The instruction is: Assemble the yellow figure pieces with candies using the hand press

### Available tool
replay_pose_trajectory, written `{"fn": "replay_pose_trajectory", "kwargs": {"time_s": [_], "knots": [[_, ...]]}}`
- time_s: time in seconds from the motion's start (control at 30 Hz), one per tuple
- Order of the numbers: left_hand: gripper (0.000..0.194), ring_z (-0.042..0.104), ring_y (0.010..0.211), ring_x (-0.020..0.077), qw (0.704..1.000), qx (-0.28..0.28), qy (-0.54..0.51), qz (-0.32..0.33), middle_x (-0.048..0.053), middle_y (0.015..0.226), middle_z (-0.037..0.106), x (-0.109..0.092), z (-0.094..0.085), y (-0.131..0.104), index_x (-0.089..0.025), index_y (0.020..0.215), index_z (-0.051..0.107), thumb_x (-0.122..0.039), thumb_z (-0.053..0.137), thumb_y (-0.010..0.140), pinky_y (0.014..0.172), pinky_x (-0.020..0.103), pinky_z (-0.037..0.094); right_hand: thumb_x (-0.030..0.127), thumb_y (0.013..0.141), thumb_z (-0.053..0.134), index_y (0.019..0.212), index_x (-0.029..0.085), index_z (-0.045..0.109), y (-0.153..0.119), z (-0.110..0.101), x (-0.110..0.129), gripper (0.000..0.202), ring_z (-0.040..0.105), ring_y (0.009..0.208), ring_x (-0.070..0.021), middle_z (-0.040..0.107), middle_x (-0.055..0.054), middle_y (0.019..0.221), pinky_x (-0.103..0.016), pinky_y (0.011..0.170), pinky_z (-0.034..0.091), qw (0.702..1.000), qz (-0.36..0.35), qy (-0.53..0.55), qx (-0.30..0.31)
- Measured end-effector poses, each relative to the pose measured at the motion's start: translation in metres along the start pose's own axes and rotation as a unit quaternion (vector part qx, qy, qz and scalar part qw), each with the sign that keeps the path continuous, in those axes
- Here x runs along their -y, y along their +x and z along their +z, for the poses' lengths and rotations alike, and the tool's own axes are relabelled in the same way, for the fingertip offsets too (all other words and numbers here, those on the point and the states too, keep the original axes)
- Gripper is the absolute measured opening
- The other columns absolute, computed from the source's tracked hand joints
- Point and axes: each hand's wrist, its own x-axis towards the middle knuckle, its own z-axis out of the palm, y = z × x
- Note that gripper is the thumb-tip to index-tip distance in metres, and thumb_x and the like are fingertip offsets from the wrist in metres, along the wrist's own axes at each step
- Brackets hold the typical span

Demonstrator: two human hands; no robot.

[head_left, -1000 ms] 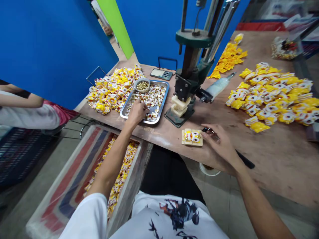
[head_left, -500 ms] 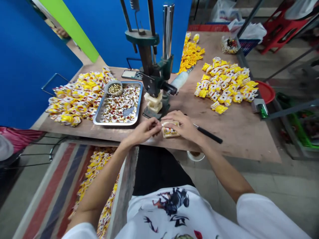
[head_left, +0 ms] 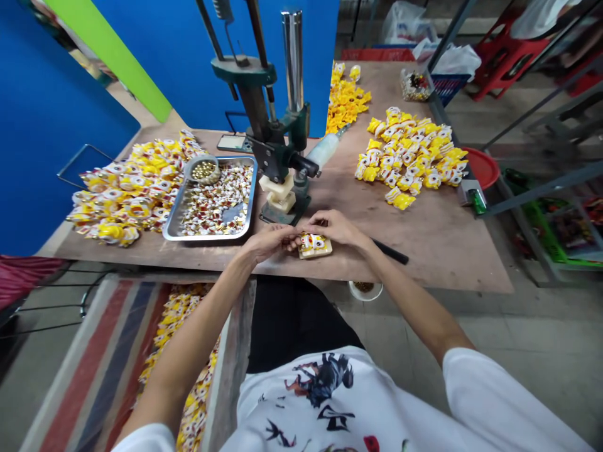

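A small yellow-and-white plastic figure piece with black eye dots (head_left: 316, 241) lies on a cream block (head_left: 316, 254) near the table's front edge. My left hand (head_left: 273, 242) is at the block's left side, its fingers pinched together; whatever they hold is too small to make out. From the right, my right hand (head_left: 336, 227) arches over the back of the block. Its thumb and fingers are bent closed towards the left fingertips, and what they grip is hidden. Just behind my hands stands a green hand press (head_left: 282, 144) with cream blocks (head_left: 279, 193) under its ram.
A metal tray (head_left: 207, 237) of small white-and-red parts holds a bowl of gold beads (head_left: 203, 169). Yellow-and-white pieces are heaped at left (head_left: 136, 188) and right (head_left: 409, 154). A black-handled tool (head_left: 391, 251) lies right of my hand. A phone (head_left: 234, 143) rests behind the tray.
The view has shifted, so the table appears further left. My right hand has drawn back from over the block, and more of the yellow-and-white piece shows. Both hands remain close together at it.
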Motion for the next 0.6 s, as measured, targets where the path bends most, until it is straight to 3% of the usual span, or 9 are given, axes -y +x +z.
{"fn": "replay_pose_trajectory", "kwargs": {"time_s": [0.17, 0.3, 0.4, 0.47, 0.6], "knots": [[0.022, 0.064, 0.068, 0.0134, 0.999, -0.029, -0.014, -0.029, 0.012, 0.079, 0.076, -0.004, -0.004, 0.005, -0.008, 0.082, 0.081, -0.026, 0.092, 0.074, 0.062, 0.024, 0.051, 0.062, 0.092, 0.081, 0.098, 0.017, 0.084, 0.002, 0.005, 0.002, 0.045, 0.076, 0.087, -0.0213, 0.084, -0.008, 0.099, -0.031, 0.077, 0.058, 1.0, 0.011, 0.022, 0.001], [0.017, 0.062, 0.064, 0.0118, 0.998, -0.043, -0.023, -0.029, 0.01, 0.073, 0.073, -0.003, -0.001, 0.01, -0.008, 0.074, 0.079, -0.021, 0.089, 0.071, 0.058, 0.022, 0.05, 0.055, 0.099, 0.074, 0.102, 0.021, 0.083, -0.003, -0.004, 0.011, 0.035, 0.076, 0.092, -0.0217, 0.084, -0.006, 0.104, -0.034, 0.084, 0.059, 1.0, -0.015, -0.007, -0.016], [0.017, 0.059, 0.06, 0.0105, 0.997, -0.06, -0.035, -0.023, 0.009, 0.071, 0.072, -0.001, 0.004, 0.01, -0.008, 0.072, 0.078, -0.021, 0.089, 0.071, 0.055, 0.02, 0.048, 0.053, 0.104, 0.07, 0.114, 0.022, 0.081, -0.027, -0.029, 0.009, 0.035, 0.075, 0.105, -0.0255, 0.082, -0.008, 0.116, -0.04, 0.095, 0.06, 0.99, -0.03, -0.081, -0.114], [0.016, 0.061, 0.06, 0.0107, 0.996, -0.07, -0.044, -0.023, 0.01, 0.071, 0.072, 0.0, 0.007, 0.009, -0.008, 0.073, 0.078, -0.021, 0.089, 0.072, 0.055, 0.02, 0.048, 0.056, 0.101, 0.074, 0.115, 0.021, 0.078, -0.051, -0.046, -0.004, 0.038, 0.073, 0.11, -0.0301, 0.08, -0.012, 0.117, -0.045, 0.098, 0.059, 0.971, -0.016, -0.166, -0.174], [0.017, 0.062, 0.06, 0.0101, 0.995, -0.083, -0.048, -0.024, 0.009, 0.072, 0.073, 0.003, 0.009, 0.007, -0.01, 0.076, 0.076, -0.022, 0.088, 0.073, 0.057, 0.02, 0.049, 0.054, 0.103, 0.069, 0.101, 0.02, 0.073, -0.089, -0.057, -0.035, 0.034, 0.07, 0.103, -0.0327, 0.075, -0.014, 0.105, -0.048, 0.093, 0.058, 0.942, 0.002, -0.297, -0.154]]}}
